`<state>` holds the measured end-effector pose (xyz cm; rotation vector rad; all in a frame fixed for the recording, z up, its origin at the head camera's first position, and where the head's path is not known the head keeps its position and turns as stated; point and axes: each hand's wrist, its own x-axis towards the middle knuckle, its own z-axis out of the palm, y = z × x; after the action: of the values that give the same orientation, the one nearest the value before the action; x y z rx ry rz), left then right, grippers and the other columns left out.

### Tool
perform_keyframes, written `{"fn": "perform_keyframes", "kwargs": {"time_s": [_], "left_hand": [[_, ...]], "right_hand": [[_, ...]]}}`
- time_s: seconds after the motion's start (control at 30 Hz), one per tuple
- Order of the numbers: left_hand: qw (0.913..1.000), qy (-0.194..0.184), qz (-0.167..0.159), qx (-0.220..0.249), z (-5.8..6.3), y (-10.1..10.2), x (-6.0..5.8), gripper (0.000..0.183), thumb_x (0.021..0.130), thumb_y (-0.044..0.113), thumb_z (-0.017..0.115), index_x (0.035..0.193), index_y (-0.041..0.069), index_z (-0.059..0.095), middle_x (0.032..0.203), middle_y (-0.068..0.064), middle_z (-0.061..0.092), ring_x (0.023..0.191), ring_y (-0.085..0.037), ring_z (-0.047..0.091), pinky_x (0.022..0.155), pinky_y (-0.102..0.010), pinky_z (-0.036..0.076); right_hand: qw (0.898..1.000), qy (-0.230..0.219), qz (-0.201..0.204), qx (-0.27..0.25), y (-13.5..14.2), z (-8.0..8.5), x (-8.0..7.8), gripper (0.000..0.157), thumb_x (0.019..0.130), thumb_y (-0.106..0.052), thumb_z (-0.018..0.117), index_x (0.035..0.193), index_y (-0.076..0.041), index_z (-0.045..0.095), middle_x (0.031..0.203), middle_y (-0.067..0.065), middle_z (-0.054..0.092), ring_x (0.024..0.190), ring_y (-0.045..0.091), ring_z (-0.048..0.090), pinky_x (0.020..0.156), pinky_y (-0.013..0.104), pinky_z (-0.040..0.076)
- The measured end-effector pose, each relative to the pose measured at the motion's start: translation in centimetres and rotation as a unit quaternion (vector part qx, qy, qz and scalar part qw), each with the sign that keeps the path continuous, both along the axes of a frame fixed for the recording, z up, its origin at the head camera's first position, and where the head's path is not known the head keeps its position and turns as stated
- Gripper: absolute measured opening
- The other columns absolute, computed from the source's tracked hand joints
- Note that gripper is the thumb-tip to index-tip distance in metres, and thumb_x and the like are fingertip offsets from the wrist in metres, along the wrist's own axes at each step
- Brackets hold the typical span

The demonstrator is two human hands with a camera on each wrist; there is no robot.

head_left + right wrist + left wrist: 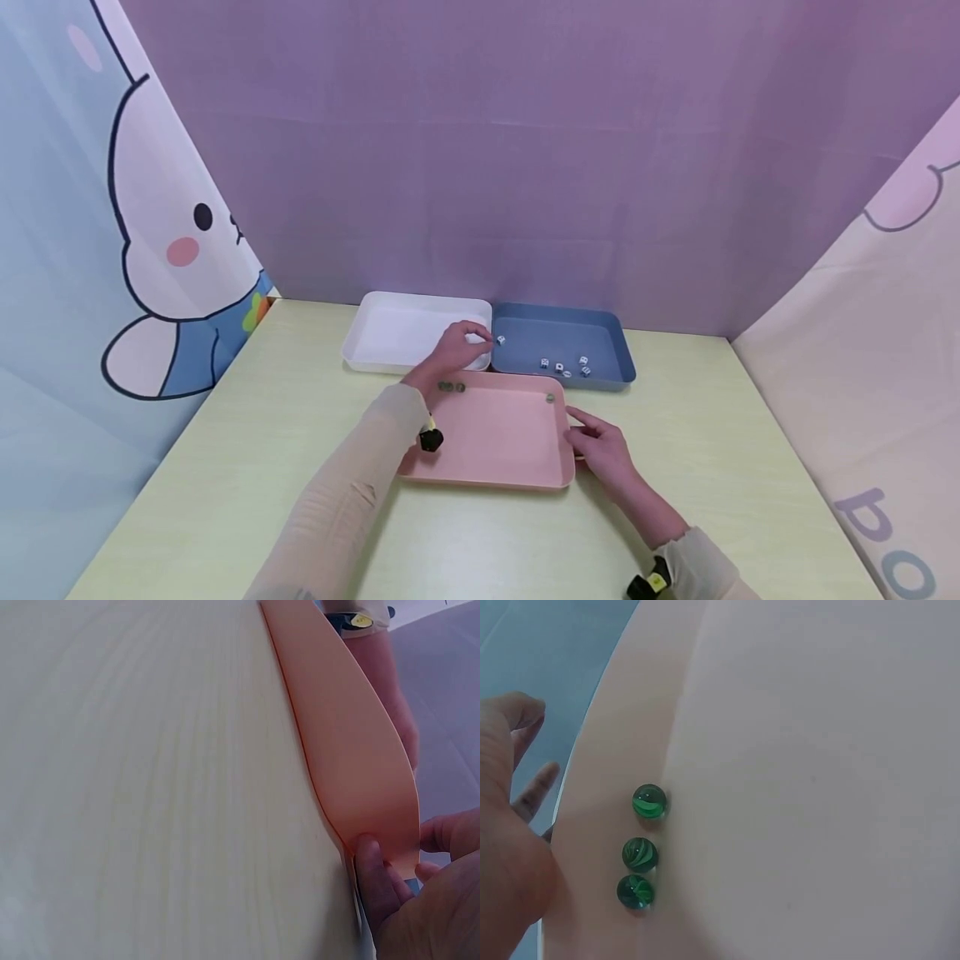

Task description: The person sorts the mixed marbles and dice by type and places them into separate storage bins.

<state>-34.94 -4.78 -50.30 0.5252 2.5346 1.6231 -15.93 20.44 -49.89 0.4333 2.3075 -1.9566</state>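
My left hand (455, 348) reaches over the white tray's right side, thumb and index finger drawn together in a pinch with a white die (501, 340) at their tips, by the left wall of the blue tray (525, 335). In the left wrist view the fingers bend away and the die is hidden. Below that arm lies the pink tray (498, 442), with green swirled glass marbles (640, 855) along its edge. My right hand (606, 454) grips this tray's right side; the right wrist view shows fingers (373, 874) at its lower edge and rim.
Several more dice (558, 367) lie near the blue tray's front wall. A white tray (390, 331) stands left of it, against the purple backdrop (487, 167). One marble (551, 398) sits in the pink tray's far right corner. Printed cloths hang at both sides of the table (247, 400).
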Motion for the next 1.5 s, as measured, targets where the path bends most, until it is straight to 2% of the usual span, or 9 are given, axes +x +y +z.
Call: {"fn": "perform_keyframes", "kwargs": {"time_s": [0.13,0.23,0.37,0.53,0.7,0.87,1.03,1.27,1.5], "left_hand": [[0.9964,0.048,-0.051,-0.048,0.2,0.4,0.3,0.017,0.090,0.016,0.067,0.096,0.003,0.075,0.111,-0.002,0.062,0.113,-0.022,0.052,0.101,-0.042,0.040],[0.9849,0.104,-0.089,-0.107,0.4,1.0,0.6,0.014,0.089,0.015,0.066,0.093,0.006,0.076,0.110,-0.003,0.063,0.111,-0.021,0.053,0.099,-0.041,0.042],[0.9547,0.178,-0.120,-0.206,1.6,2.0,1.5,0.011,0.087,0.018,0.067,0.086,0.015,0.077,0.119,-0.007,0.062,0.120,-0.024,0.049,0.105,-0.044,0.035],[0.9141,0.219,-0.166,-0.298,3.7,3.7,3.0,0.009,0.087,0.023,0.067,0.087,0.025,0.076,0.124,-0.003,0.057,0.123,-0.025,0.044,0.106,-0.042,0.034],[0.8697,0.264,-0.205,-0.363,3.9,5.6,3.9,0.016,0.090,0.022,0.062,0.095,0.028,0.076,0.119,0.002,0.057,0.116,-0.021,0.044,0.100,-0.036,0.037],[0.8351,0.296,-0.220,-0.408,3.9,7.1,4.5,0.015,0.090,0.027,0.064,0.100,0.030,0.076,0.129,0.000,0.054,0.122,-0.022,0.039,0.104,-0.040,0.034],[0.8225,0.295,-0.226,-0.431,3.6,8.1,4.9,0.019,0.092,0.022,0.061,0.100,0.031,0.076,0.135,-0.001,0.050,0.129,-0.023,0.034,0.107,-0.045,0.033],[0.8156,0.286,-0.244,-0.440,3.3,9.6,5.4,0.020,0.094,0.022,0.061,0.100,0.033,0.077,0.137,-0.002,0.049,0.131,-0.026,0.032,0.108,-0.046,0.031],[0.8089,0.296,-0.243,-0.446,3.3,10.4,5.6,0.028,0.091,0.016,0.063,0.101,0.039,0.077,0.119,0.002,0.053,0.121,-0.024,0.038,0.102,-0.044,0.034]], "right_hand": [[1.000,-0.002,-0.001,0.002,0.1,-0.1,0.0,0.046,0.091,-0.003,0.061,0.136,-0.006,0.057,0.106,0.021,0.064,0.079,0.026,0.068,0.064,0.037,0.058],[1.000,-0.004,-0.003,0.002,0.1,-0.1,0.0,0.046,0.091,-0.003,0.062,0.136,-0.006,0.057,0.106,0.021,0.064,0.079,0.026,0.068,0.064,0.036,0.058],[1.000,-0.003,-0.003,0.005,0.2,0.0,0.0,0.046,0.090,-0.003,0.062,0.136,-0.006,0.057,0.106,0.021,0.065,0.079,0.026,0.068,0.064,0.036,0.058],[1.000,-0.004,-0.005,0.003,0.2,0.0,-0.2,0.047,0.090,-0.004,0.062,0.136,-0.008,0.057,0.106,0.021,0.065,0.079,0.025,0.068,0.064,0.036,0.058],[1.000,-0.004,-0.005,-0.001,0.1,0.0,-0.3,0.047,0.090,-0.004,0.063,0.136,-0.008,0.057,0.105,0.022,0.065,0.078,0.025,0.069,0.063,0.037,0.058],[1.000,0.000,-0.004,-0.001,0.0,0.0,-0.3,0.046,0.090,-0.003,0.063,0.136,-0.007,0.058,0.106,0.022,0.065,0.078,0.025,0.069,0.063,0.036,0.058],[1.000,0.008,0.001,-0.006,0.0,0.1,-0.1,0.046,0.090,-0.003,0.062,0.136,-0.005,0.057,0.106,0.023,0.065,0.079,0.027,0.069,0.064,0.036,0.058],[1.000,0.003,-0.003,-0.005,0.2,-0.2,0.0,0.046,0.090,-0.003,0.062,0.136,-0.006,0.057,0.107,0.022,0.065,0.079,0.026,0.069,0.064,0.036,0.058],[1.000,0.000,0.010,-0.022,0.1,0.6,0.0,0.048,0.091,-0.001,0.060,0.138,-0.003,0.053,0.112,0.027,0.062,0.083,0.031,0.069,0.067,0.041,0.058]]}}
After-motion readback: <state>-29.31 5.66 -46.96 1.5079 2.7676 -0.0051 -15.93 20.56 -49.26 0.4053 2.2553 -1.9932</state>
